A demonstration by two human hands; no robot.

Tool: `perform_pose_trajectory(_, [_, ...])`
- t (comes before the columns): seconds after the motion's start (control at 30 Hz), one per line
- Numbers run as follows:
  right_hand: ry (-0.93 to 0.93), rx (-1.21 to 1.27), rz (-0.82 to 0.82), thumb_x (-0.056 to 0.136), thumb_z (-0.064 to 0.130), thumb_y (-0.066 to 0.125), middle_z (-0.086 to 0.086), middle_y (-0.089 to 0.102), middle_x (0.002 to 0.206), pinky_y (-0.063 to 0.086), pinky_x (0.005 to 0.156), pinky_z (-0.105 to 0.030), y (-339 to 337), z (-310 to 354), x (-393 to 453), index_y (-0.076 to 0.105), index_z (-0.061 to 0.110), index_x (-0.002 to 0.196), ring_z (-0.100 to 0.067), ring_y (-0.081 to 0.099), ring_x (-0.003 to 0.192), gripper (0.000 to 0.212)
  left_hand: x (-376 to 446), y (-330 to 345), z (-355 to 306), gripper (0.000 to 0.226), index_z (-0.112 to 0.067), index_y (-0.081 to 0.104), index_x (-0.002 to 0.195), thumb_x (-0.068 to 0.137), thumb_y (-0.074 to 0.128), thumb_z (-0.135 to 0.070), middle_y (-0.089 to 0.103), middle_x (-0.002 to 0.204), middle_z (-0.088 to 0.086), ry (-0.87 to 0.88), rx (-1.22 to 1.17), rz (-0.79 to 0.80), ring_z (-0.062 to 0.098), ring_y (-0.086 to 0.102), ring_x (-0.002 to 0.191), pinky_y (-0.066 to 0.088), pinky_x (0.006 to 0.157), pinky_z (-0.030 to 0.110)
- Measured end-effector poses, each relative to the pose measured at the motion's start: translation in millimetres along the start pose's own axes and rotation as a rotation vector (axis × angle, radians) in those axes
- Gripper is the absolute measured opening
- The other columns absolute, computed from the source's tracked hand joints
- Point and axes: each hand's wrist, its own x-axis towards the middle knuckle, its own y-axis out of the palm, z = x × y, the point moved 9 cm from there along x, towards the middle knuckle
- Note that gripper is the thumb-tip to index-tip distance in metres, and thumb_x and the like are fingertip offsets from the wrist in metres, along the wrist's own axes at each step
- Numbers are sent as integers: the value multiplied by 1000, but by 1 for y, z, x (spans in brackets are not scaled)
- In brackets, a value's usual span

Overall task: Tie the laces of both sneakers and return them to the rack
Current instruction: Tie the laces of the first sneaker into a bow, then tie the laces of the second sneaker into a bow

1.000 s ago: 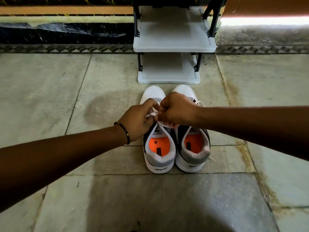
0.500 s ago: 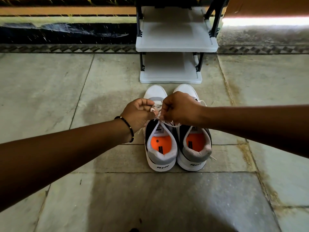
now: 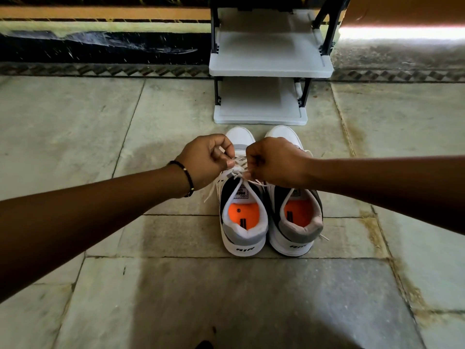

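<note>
Both hands — the left hand (image 3: 205, 162) and right hand (image 3: 273, 163) — pinched the white laces (image 3: 237, 172) over the left sneaker (image 3: 242, 210), apparently drawing a knot tight, while the right sneaker (image 3: 294, 217) sat touching it on the floor tiles (image 3: 100, 147) before the empty shoe rack (image 3: 270, 64).

Left hand (image 3: 206, 162) curled in a loose fist, thumb and forefinger pinched together, beaded bracelet (image 3: 187, 177) on the wrist, right hand (image 3: 273, 163) a closed fist just beside it, knuckles up, both forearms stretched forward, meeting almost at the fingertips
</note>
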Motion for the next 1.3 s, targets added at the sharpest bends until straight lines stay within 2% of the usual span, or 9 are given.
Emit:
perform_pose_trajectory(0.1, [22,-2,13,78,21,66,10,50,59,40,55,-23,5,-8,-3,48,25,58,-9,48,60,28,-1,-2,4,29,-30,50,66,81,62,-8,54,61,-3,31,66,-19,0,51,55,41,62,9])
perform_pose_trajectory(0.23, [10,-4,62,80,19,64,8,50,62,41,60,-27,14,-9,-12,50,20,63,-15,49,67,22,-4,3,3,40,-31,43,64,85,49,2,53,66,-6,75,117,-10,16,56,70,40,61,2])
perform_pose_trajectory(0.37, [19,-21,66,81,21,63,8,49,62,42,63,-31,13,-8,-15,43,25,57,-19,51,70,31,-1,4,1,41,-28,38,62,82,40,8,53,69,-2,82,145,-22,30,63,87,50,76,29])
perform_pose_trajectory(0.47, [46,-2,79,80,22,64,6,50,60,42,61,-30,16,-10,-17,44,23,57,-18,50,67,30,4,2,11,37,-25,36,61,82,40,5,51,65,-5,25,160,-41,28,59,81,49,77,37])
perform_pose_trajectory(0.8, [78,10,55,81,22,66,9,49,62,34,51,-20,17,-16,-23,45,25,58,-6,47,61,32,14,4,33,37,-21,32,59,84,54,-6,40,58,-5,-117,165,-46,11,36,55,33,49,8])
perform_pose_trajectory(0.87, [85,30,73,81,23,67,10,49,61,32,51,-20,18,-19,-26,46,27,59,-5,47,60,30,12,3,36,34,-23,36,61,83,58,-8,44,61,-4,-121,107,-19,12,41,59,38,55,9])
perform_pose_trajectory(1.03, [113,20,36,82,25,65,12,55,69,40,64,-16,-2,-36,-43,64,26,75,-8,53,68,8,10,-14,40,9,-25,52,78,86,56,-28,64,89,7,-118,89,-48,28,62,90,50,87,42])
perform_pose_trajectory(1.13, [106,-36,2,84,21,62,9,60,72,41,56,-20,-25,-49,-53,67,24,78,-13,57,71,8,14,-18,15,15,-13,56,93,89,53,-27,57,85,-3,-50,161,-54,24,58,91,46,85,35])
perform_pose_trajectory(1.3, [198,-249,133,87,22,57,0,66,73,51,66,-30,-33,-78,-56,69,15,80,-21,64,74,16,14,21,-52,22,-12,60,103,88,53,-27,63,98,1,113,442,203,19,60,96,46,84,28])
